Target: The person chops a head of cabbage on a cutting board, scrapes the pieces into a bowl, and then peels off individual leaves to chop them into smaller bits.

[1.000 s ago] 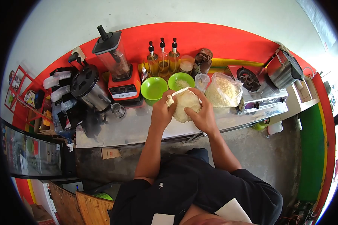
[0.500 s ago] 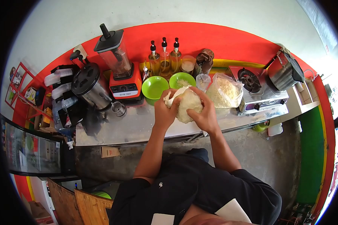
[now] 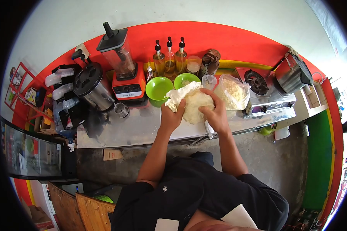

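A pale, creamy-white round head that looks like a cabbage is held up between both my hands above the front of the counter. My left hand grips its left side, thumb pressed along a crinkled, loose outer leaf that stands away from the head. My right hand wraps the right side, with the thumb across the front. Below the right hand a knife lies at the counter's edge, partly hidden. Just behind are two green bowls, a left one and a right one with pale shreds inside.
A clear bag of pale shreds sits right of the hands, beside a gas stove with a metal pot. Leftward stand a red blender and a steel canister. Pump bottles line the red wall.
The cabbage has turned and shifted slightly right and down. Its loose leaf stands farther from the head on the left, and my hands are a little wider apart. More of the knife shows.
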A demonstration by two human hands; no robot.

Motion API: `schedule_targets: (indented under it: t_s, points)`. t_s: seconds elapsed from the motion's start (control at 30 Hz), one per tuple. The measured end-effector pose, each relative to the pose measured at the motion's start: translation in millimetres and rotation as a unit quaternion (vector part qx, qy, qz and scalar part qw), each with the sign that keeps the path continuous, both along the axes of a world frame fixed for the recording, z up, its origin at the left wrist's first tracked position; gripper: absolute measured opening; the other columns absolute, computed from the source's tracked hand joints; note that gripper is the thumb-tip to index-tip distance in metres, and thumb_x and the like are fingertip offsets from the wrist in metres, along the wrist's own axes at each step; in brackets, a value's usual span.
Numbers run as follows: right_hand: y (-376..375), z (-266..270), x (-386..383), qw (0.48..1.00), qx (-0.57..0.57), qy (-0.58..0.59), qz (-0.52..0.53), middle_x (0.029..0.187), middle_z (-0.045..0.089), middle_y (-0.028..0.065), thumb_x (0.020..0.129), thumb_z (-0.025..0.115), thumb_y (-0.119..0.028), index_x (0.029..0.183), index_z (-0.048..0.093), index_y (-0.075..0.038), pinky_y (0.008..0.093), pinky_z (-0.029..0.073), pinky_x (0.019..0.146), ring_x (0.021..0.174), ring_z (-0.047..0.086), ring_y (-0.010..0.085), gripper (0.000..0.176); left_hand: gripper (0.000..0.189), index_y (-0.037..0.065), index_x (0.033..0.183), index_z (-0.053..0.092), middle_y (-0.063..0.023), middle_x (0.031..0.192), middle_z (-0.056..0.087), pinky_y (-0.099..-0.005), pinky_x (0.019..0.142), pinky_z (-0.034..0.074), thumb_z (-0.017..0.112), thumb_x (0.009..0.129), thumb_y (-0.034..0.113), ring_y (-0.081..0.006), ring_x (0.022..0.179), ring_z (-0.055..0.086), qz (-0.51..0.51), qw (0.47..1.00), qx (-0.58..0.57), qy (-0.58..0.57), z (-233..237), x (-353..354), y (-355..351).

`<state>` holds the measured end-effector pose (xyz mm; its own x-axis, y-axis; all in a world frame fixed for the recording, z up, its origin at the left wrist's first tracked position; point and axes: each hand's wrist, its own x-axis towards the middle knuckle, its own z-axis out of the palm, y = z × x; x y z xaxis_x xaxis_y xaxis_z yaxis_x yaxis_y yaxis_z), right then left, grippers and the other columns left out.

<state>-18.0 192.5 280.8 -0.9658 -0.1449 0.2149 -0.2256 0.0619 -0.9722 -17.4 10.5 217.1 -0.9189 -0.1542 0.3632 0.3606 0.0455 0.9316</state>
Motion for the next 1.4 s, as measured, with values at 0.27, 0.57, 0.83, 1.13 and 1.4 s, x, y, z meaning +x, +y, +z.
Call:
schedule_targets:
  t_s: [0.27, 0.57, 0.83, 1.13, 1.4]
  points:
    - [0, 4, 7, 0.992, 0.075, 0.062, 0.084, 0.137, 0.051, 0.0181, 0.069, 0.066, -0.008, 0.137, 0.054, 0.002, 0.0371, 0.041, 0.109, 0.127, 0.052, 0.0285, 0.069, 0.037, -0.004, 0.118, 0.065, -0.0089, 0.105, 0.072, -0.0328, 0.072, 0.054, 0.072, 0.094, 0.023, -0.0152, 0.089, 0.067, 0.008, 0.987, 0.119, -0.106, 5, -5, 0]
    - [6, 2, 3, 0.979, 0.072, 0.078, 0.175, 0.139, 0.05, 0.0165, 0.07, 0.069, -0.018, 0.143, 0.049, 0.001, 0.037, 0.036, 0.113, 0.131, 0.049, 0.026, 0.078, 0.045, -0.002, 0.126, 0.063, -0.0094, 0.114, 0.071, -0.0313, 0.082, 0.053, 0.073, 0.094, 0.027, -0.0161, 0.099, 0.067, -0.076, 0.986, 0.082, -0.122, 17, 0, -24]
    - [-27, -73, -14, 0.992, -0.101, -0.073, -0.003, 0.125, 0.057, 0.0136, 0.094, 0.066, -0.01, 0.142, 0.043, -0.002, 0.0326, 0.051, 0.091, 0.111, 0.059, 0.0197, 0.053, 0.034, -0.007, 0.113, 0.068, -0.0157, 0.102, 0.075, -0.0354, 0.082, 0.053, 0.068, 0.097, 0.023, -0.0222, 0.092, 0.071, 0.138, 0.99, 0.015, -0.027, -5, -14, -22]
    - [-35, -110, -42, 0.992, -0.082, -0.066, -0.074, 0.126, 0.058, 0.0164, 0.105, 0.053, -0.027, 0.148, 0.037, -0.001, 0.0374, 0.051, 0.096, 0.118, 0.059, 0.0278, 0.053, 0.033, -0.006, 0.111, 0.069, -0.0178, 0.095, 0.075, -0.0379, 0.077, 0.054, 0.069, 0.094, 0.023, -0.0248, 0.087, 0.073, 0.054, 0.988, 0.007, -0.147, -5, -4, -18]
    - [-48, -64, -40, 0.928, -0.143, -0.344, 0.01, 0.131, 0.058, 0.0085, 0.1, 0.057, -0.042, 0.142, 0.04, -0.015, 0.0477, 0.057, 0.084, 0.113, 0.063, 0.0219, 0.052, 0.029, -0.002, 0.112, 0.071, -0.0165, 0.097, 0.075, -0.0377, 0.078, 0.054, 0.068, 0.095, 0.021, -0.0261, 0.089, 0.073, 0.109, 0.989, -0.102, 0.025, 10, 4, 3]
